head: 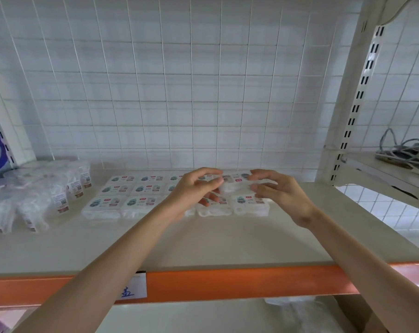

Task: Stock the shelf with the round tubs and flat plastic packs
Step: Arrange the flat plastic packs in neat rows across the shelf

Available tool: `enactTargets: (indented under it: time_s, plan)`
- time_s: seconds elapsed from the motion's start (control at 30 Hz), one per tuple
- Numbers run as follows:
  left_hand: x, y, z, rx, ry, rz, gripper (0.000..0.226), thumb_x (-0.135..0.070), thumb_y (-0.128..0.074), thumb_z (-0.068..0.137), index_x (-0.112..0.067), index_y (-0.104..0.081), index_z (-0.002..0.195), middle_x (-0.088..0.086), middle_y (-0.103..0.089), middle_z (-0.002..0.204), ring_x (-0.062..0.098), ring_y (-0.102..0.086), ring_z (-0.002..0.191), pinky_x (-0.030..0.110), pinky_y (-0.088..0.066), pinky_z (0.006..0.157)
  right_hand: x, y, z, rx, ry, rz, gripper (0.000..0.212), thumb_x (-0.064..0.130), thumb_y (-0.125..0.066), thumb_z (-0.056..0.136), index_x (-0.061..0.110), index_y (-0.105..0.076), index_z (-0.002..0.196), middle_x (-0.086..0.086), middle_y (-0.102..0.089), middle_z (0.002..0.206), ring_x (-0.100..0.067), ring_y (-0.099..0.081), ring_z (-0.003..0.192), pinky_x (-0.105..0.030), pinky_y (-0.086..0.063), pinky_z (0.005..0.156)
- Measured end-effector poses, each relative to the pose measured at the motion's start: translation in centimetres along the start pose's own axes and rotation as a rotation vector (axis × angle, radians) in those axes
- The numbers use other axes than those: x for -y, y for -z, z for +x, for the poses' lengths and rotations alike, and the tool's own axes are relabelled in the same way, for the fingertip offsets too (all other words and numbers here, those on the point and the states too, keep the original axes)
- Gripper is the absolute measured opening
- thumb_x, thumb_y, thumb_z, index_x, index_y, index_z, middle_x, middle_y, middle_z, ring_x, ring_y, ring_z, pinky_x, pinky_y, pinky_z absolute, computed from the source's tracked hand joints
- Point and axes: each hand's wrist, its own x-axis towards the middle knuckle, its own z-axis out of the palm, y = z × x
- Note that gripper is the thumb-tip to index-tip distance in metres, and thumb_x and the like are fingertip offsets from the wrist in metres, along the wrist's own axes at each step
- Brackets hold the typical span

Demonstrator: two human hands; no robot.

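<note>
Pinching one pack by both ends here, left hand curled round one end, right hand round the other, fingers bent about halfway. Label side up, bit blurry. Holding it just above the laid-out rows toward the back edge of the shelf. Also tubs bunched near the back left corner.

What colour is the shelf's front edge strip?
Orange; the front edge strip shows best in the head view.
</note>
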Motion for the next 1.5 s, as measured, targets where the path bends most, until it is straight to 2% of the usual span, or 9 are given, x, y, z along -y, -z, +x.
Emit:
enactTargets:
  time_s: [0.23,0.4,0.57,0.73,0.9,1.1,1.3,1.43,1.5]
  plan:
    - [0.2,0.1,0.1,0.055,-0.083,0.049,0.032,-0.013,-0.066,0.093,-0.026,-0.065,0.121,0.002,-0.073,0.086,0.011,-0.068,0.076,0.021,-0.053,0.066,0.0,0.2,0.3,-0.06,-0.048,0.045,0.028,0.011,-0.069,0.089,0.012,-0.06,0.116,-0.009,-0.067,0.116,-0.02,-0.069,0.091,-0.031,-0.057,0.078]
    - [0.2,-0.2,-0.1,0.114,-0.138,0.083,0.032,-0.008,-0.063,0.094,-0.031,-0.065,0.117,0.009,-0.073,0.096,0.007,-0.063,0.076,0.017,-0.05,0.068,0.4,0.0,0.0,0.004,-0.07,0.014,0.023,0.014,-0.062,0.095,0.013,-0.062,0.118,-0.002,-0.074,0.086,-0.013,-0.062,0.073,-0.025,-0.05,0.067]
    - [0.0,-0.4,-0.2,0.129,-0.181,0.12,0.032,-0.011,-0.057,0.098,-0.032,-0.062,0.121,-0.005,-0.071,0.097,-0.002,-0.063,0.075,0.013,-0.047,0.069,0.5,0.2,0.0,0.008,-0.072,-0.052,0.021,0.011,-0.062,0.094,0.016,-0.066,0.114,0.002,-0.074,0.085,-0.008,-0.06,0.076,-0.025,-0.044,0.068]
    - [0.3,-0.3,-0.1,0.128,-0.154,0.167,0.047,-0.029,-0.059,0.097,-0.038,-0.044,0.141,-0.008,-0.07,0.11,0.002,-0.066,0.1,0.025,-0.051,0.091,0.4,0.5,0.0,-0.016,-0.075,-0.007,0.022,0.009,-0.062,0.094,0.018,-0.067,0.113,-0.002,-0.073,0.084,-0.012,-0.059,0.076,-0.026,-0.045,0.066]
    - [0.5,-0.5,-0.1,0.14,-0.098,0.19,0.047,-0.033,-0.064,0.093,-0.021,-0.048,0.136,-0.006,-0.074,0.104,0.011,-0.071,0.092,0.028,-0.051,0.087,0.3,0.3,0.1,0.028,-0.106,0.057,0.028,0.007,-0.068,0.088,0.012,-0.062,0.115,-0.01,-0.071,0.09,-0.022,-0.063,0.081,-0.026,-0.053,0.068]
    - [0.8,-0.6,0.0,0.174,-0.085,0.242,0.051,-0.034,-0.072,0.087,-0.026,-0.05,0.132,-0.004,-0.073,0.101,0.014,-0.068,0.099,0.047,-0.05,0.093,-0.1,-0.2,0.0,0.084,-0.131,0.087,0.046,0.005,-0.07,0.087,0.016,-0.054,0.128,-0.023,-0.067,0.111,-0.035,-0.067,0.101,-0.03,-0.056,0.074]
    - [1.0,-0.7,0.2,0.189,-0.096,0.251,0.055,-0.026,-0.069,0.091,-0.03,-0.043,0.14,-0.001,-0.067,0.111,0.009,-0.069,0.095,0.035,-0.053,0.089,-0.2,-0.3,0.0,0.134,-0.082,0.022,0.052,0.003,-0.074,0.084,0.018,-0.052,0.129,-0.015,-0.07,0.106,-0.024,-0.069,0.093,-0.035,-0.058,0.08]
    - [0.9,-0.5,0.4,0.143,-0.103,0.197,0.049,-0.017,-0.062,0.095,-0.031,-0.045,0.139,0.006,-0.065,0.113,0.004,-0.067,0.089,0.019,-0.051,0.081,-0.6,-0.3,-0.1,0.0,0.093,-0.301,0.071,0.018,-0.086,0.073,0.032,-0.047,0.132,0.011,-0.058,0.128,-0.008,-0.062,0.104,-0.025,-0.051,0.087]
    - [1.1,-0.5,0.4,0.119,-0.104,0.183,0.041,-0.018,-0.06,0.096,-0.031,-0.05,0.134,0.007,-0.065,0.112,0.012,-0.066,0.095,0.023,-0.051,0.084,-0.7,-0.1,-0.1,-0.031,0.204,-0.473,0.081,0.029,-0.089,0.068,0.044,-0.043,0.133,0.02,-0.046,0.137,-0.002,-0.054,0.114,-0.023,-0.047,0.091]
